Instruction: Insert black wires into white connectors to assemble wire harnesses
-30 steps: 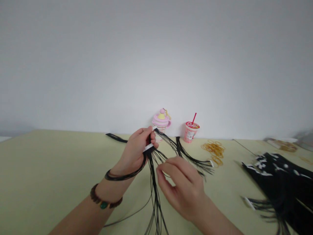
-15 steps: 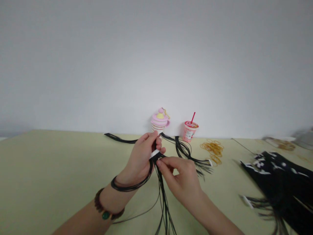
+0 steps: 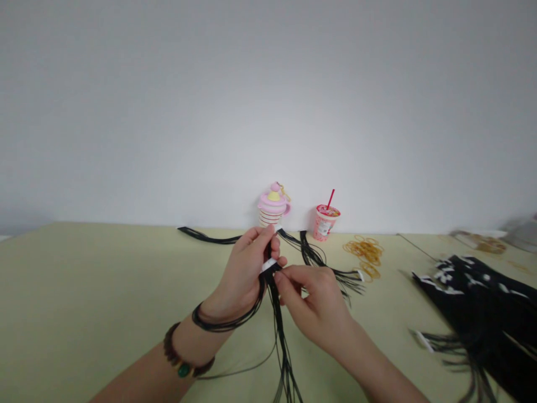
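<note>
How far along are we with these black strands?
Looks done: the far bundle bears a white strip, beside the rubber bands. In hand: the left hand holds another banded bundle; the right hand pinches near its band. Apparently left: one stray strand curving outside. Total unclear.

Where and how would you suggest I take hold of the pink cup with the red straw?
Grip the cup round its body, below the wider rim, probably from the right: it stands upright near the wall, black strands lie left and in front, and the straw hinders gripping from above.
</note>
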Tool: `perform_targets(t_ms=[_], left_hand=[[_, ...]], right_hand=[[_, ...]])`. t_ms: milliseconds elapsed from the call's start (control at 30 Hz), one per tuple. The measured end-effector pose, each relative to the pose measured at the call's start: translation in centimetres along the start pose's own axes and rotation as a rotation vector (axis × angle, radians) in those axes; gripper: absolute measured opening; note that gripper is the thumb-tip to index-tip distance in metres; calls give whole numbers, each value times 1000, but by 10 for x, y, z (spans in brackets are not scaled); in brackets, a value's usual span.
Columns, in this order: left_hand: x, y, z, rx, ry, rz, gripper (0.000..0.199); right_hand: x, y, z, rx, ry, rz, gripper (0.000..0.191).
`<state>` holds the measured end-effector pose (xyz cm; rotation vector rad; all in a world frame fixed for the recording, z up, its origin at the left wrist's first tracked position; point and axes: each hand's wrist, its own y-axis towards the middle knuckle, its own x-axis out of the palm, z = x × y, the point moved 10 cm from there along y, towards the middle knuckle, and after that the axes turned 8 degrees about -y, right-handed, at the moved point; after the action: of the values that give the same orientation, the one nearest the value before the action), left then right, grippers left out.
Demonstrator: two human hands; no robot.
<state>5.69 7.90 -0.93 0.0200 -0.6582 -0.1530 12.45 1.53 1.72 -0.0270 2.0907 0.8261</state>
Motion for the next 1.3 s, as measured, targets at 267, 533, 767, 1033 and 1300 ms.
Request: perform_targets(t_ms=[267, 533, 767, 1033, 1300], left_hand=[[-5, 2, 2, 49, 49, 32, 26], [-7, 1, 6, 95, 76, 58, 24], [-10, 2, 3, 116, 63, 87, 24], [-17, 9, -7, 41, -119, 112, 20], [-33, 29, -15, -43, -338, 180, 22]], right_hand=[[8, 2, 12, 98, 94, -6, 28], [-3, 1, -2, -28, -85, 124, 20], [0, 1, 1, -35, -169, 155, 14], [-2, 0, 10, 50, -138, 93, 12], [-25, 4, 44, 301, 983, -138, 11]])
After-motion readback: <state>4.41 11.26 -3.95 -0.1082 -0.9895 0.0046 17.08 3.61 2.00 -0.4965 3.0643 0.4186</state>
